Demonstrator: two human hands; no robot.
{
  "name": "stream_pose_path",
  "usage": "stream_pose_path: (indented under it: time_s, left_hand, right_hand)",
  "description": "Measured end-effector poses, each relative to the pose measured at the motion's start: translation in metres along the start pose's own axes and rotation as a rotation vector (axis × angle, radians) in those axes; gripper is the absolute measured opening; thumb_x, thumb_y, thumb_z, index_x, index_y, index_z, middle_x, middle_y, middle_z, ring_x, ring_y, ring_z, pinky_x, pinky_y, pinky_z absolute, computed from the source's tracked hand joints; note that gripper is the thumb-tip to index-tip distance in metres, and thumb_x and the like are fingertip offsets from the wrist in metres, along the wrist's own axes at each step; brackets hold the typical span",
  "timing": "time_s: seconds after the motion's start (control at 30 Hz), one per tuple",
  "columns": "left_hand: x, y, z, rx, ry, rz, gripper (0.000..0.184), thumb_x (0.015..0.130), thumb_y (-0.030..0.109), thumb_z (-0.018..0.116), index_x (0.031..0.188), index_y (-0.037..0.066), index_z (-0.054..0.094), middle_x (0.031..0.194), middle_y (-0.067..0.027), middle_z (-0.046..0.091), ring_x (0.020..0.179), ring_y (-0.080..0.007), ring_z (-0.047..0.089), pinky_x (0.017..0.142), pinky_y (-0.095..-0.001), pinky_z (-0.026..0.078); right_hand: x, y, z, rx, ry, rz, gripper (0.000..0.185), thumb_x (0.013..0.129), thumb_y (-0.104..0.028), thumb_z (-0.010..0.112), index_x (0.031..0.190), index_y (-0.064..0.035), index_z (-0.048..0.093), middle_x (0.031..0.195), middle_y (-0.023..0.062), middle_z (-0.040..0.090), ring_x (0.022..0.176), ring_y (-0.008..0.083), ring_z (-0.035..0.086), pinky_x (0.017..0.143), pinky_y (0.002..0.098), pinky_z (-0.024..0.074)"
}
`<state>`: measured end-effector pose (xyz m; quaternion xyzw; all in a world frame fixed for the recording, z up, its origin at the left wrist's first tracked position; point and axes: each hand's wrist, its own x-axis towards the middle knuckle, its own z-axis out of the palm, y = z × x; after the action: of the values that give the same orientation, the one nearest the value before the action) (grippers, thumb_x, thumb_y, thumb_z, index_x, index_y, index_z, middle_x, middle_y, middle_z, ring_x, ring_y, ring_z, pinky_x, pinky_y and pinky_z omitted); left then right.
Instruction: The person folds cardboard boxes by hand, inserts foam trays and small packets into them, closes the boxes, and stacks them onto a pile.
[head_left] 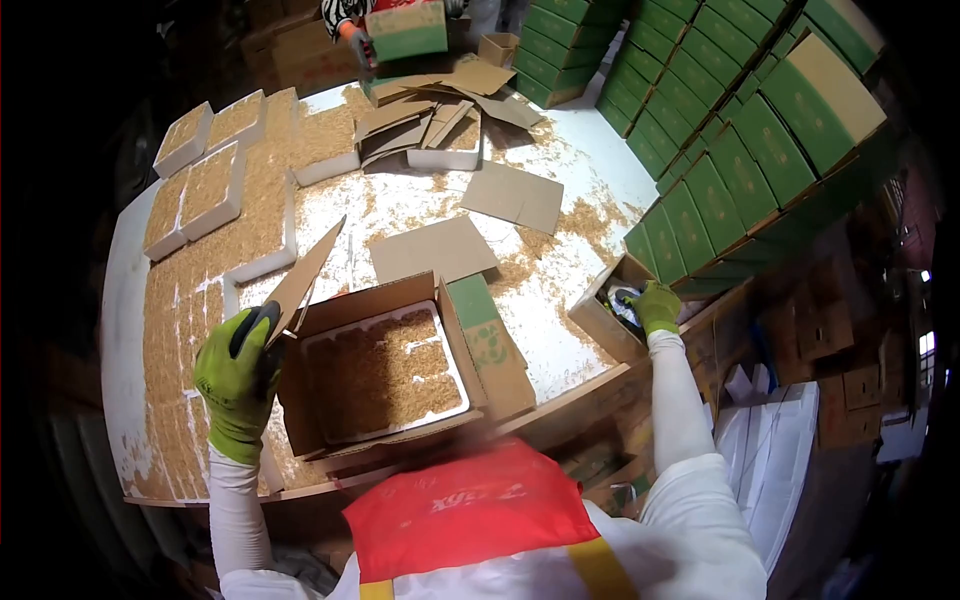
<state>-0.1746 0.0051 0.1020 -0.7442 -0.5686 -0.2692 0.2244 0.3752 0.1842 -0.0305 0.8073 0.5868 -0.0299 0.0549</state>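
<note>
Holding cardboard (306,270): left hand (238,380); lettering (482,497) on apron (450,530) blurred.

A large white table (605,140) with a wooden edge (590,385) is filling the middle of the dim space, and strong light is glaring off it. Brown boxes (828,330) are standing in shadow at the right, where small bright patches (926,344) are shining.

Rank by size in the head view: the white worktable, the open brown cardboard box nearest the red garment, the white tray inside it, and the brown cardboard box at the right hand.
Largest first:
White worktable
Open brown cardboard box
White tray inside it
Brown cardboard box at the right hand, partly covered
</note>
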Motion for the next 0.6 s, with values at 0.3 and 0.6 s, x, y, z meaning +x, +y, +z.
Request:
stream_pose_path:
  time_s: [0.3, 0.6]
  left_hand:
    - [-0.003, -0.003, -0.016, -0.002, 0.045, -0.042, 0.037, 0.080, 0.001, 0.071, 0.116, 0.008, 0.069, 0.108, -0.0138, 0.068, 0.096, -0.0309, 0.068, 0.081, -0.0378, 0.054]
    - [0.007, 0.057, -0.011, 0.065, -0.187, 0.275, 0.036, 0.086, 0.018, 0.064, 0.122, 0.016, 0.065, 0.095, -0.0033, 0.061, 0.074, -0.0186, 0.060, 0.061, -0.0322, 0.050]
  right_hand:
    - [0.028, 0.036, 0.007, 0.605, 0.055, -0.040, 0.048, 0.084, -0.045, 0.073, 0.100, 0.0002, 0.069, 0.104, 0.0184, 0.073, 0.093, 0.0251, 0.071, 0.078, 0.0333, 0.0532]
    - [-0.180, -0.242, -0.029, 0.665, 0.203, -1.245, 0.034, 0.077, -0.014, 0.073, 0.108, -0.0039, 0.065, 0.097, 0.0171, 0.065, 0.087, 0.0365, 0.063, 0.079, 0.0415, 0.0528]
